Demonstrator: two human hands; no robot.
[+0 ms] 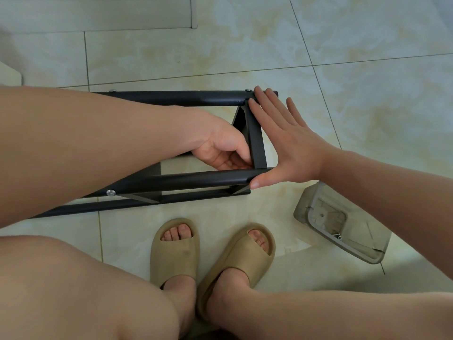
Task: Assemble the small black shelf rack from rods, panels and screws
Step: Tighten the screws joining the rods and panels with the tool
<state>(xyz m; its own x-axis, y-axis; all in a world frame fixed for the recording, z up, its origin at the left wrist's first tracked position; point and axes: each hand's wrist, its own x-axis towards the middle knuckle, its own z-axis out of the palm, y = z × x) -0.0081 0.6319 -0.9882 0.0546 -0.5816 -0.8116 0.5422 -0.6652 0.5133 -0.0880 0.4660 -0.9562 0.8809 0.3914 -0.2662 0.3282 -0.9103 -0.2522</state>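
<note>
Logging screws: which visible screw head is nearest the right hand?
The screw head on the far rod, just beside the right hand; the other two sit further left.

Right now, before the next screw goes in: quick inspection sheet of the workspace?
Surface: pale tiled floor.
Job's things: black rack on its side; end panel fitted; screw head on near rod.
Clutter: clear plastic box at right, small metal parts inside.
Hands: left hand inside the frame, fingers curled by the end panel, grip unclear; right hand flat against the rack's end.
Cables: nothing seen.
Surroundings: bare legs, tan slippers.
</note>
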